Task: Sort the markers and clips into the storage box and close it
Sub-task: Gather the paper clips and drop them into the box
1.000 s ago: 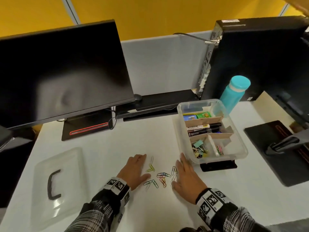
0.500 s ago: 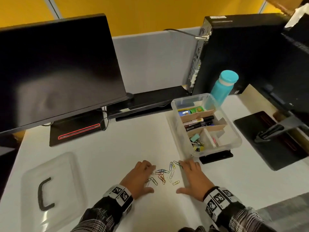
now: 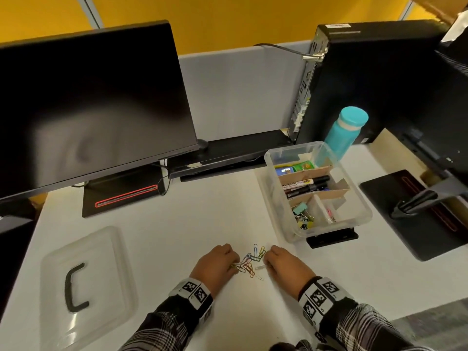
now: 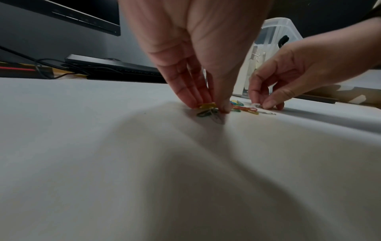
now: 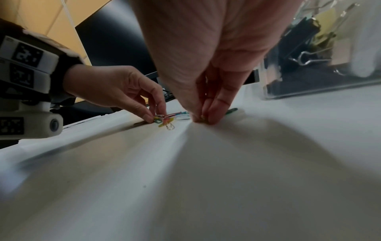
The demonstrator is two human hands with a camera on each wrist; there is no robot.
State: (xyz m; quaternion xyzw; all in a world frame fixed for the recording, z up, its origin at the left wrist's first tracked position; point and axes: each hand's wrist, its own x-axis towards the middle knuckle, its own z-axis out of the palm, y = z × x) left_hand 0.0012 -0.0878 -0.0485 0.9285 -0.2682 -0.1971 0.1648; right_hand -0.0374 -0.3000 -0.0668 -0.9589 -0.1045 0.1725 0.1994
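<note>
Paper clips (image 3: 249, 262) now bunched tighter between left hand (image 3: 215, 266) and right hand (image 3: 285, 266), both pinching clips, near desk's front edge.

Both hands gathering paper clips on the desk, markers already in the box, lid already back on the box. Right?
Not the lid. The head view shows the lid lying on the desk left of the hands, and the storage box open. Both hands at the paper clips and the markers in the box are correct.
</note>
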